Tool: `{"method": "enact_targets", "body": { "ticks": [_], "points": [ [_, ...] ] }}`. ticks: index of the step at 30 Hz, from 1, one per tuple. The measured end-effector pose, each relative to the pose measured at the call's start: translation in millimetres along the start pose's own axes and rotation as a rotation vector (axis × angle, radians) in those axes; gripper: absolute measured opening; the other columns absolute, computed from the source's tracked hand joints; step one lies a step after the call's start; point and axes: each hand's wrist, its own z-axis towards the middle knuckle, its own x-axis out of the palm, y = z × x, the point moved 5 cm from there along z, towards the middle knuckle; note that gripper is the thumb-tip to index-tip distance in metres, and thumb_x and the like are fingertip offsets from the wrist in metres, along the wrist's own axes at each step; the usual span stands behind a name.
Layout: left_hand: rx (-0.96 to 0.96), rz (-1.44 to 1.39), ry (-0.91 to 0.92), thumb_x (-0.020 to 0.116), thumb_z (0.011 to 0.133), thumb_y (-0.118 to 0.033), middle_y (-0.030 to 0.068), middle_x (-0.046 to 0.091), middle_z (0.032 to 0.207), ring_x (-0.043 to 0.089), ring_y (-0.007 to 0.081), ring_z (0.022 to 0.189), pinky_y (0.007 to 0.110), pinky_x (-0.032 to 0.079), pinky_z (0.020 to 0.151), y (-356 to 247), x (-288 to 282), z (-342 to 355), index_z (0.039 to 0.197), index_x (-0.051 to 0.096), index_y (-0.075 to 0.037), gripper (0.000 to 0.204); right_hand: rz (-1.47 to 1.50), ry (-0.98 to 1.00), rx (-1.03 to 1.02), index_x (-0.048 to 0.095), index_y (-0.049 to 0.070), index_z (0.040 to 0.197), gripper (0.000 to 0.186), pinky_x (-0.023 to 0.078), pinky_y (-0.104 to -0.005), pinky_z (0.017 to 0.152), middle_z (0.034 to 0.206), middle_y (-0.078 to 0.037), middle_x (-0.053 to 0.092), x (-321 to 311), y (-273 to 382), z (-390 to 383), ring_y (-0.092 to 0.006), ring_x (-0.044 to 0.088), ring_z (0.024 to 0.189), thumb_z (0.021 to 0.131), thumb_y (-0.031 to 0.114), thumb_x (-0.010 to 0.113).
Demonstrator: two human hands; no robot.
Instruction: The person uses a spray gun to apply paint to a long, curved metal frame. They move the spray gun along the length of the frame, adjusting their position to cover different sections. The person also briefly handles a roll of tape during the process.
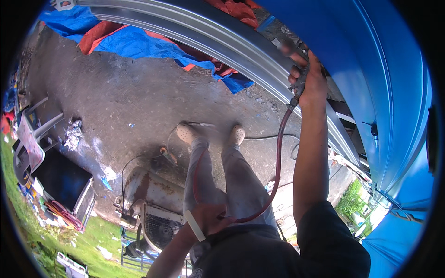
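Note:
My right hand (316,78) is raised at the upper right, wrapped around a dark spray gun (300,82). The gun's front end is partly hidden by my fingers. From its lower end a dark red air hose (279,157) hangs and curves down to my waist. There my left hand (211,220) is closed around that hose, with a pale band on the wrist. Beside the gun runs a long silver ribbed panel (222,33). A glossy blue curved body panel (359,60) stands close to the right of my right hand.
Blue sheeting (125,41) and red sheeting (97,36) lie along the silver panel. Behind my legs stand a rusty tank (153,187) and a mesh guard (160,224). A thin cable (269,138) crosses the concrete near my feet. A chair (34,134) is at the left.

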Motion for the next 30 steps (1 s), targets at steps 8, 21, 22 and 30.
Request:
{"method": "enact_targets", "body": {
  "ticks": [8,21,22,30],
  "points": [
    [-0.122,0.129,-0.1,0.076,0.092,-0.039,0.0135,0.07,0.072,0.072,0.036,0.071,0.044,0.056,0.066,35,-8,-19,0.085,0.072,-0.008,0.032,0.186,-0.166,-0.026,0.059,0.013,0.135,0.042,0.047,-0.0279,0.057,0.113,-0.014,0.077,-11,-19,-30,-0.0116,0.053,0.064,0.111,0.048,0.054],
    [-0.141,0.153,-0.19,0.072,0.094,-0.029,0.0146,0.072,0.071,0.075,0.0336,0.07,0.043,0.058,0.065,92,-20,-47,0.086,0.071,-0.008,0.023,0.334,-0.362,-0.024,0.053,0.02,0.138,0.037,0.05,-0.0299,0.054,0.119,-0.015,0.077,-6,-34,-82,-0.0122,0.058,0.059,0.111,0.047,0.052],
    [-0.173,0.137,-0.182,0.071,0.095,-0.03,0.0146,0.072,0.072,0.075,0.0337,0.07,0.044,0.058,0.066,95,-21,-49,0.087,0.071,-0.008,0.023,0.342,-0.375,-0.018,0.052,0.02,0.142,0.04,0.05,-0.0297,0.054,0.119,-0.015,0.077,-6,-35,-86,-0.0122,0.058,0.059,0.112,0.047,0.051],
    [-0.181,0.348,-0.161,0.071,0.096,-0.032,0.0157,0.072,0.073,0.074,0.037,0.071,0.047,0.057,0.065,119,-28,-70,0.089,0.068,-0.009,0.024,0.414,-0.38,0.053,0.052,0.017,0.139,0.04,0.051,-0.0304,0.053,0.121,-0.014,0.076,2,-43,-117,-0.0123,0.058,0.058,0.111,0.046,0.052]
  ]
}}
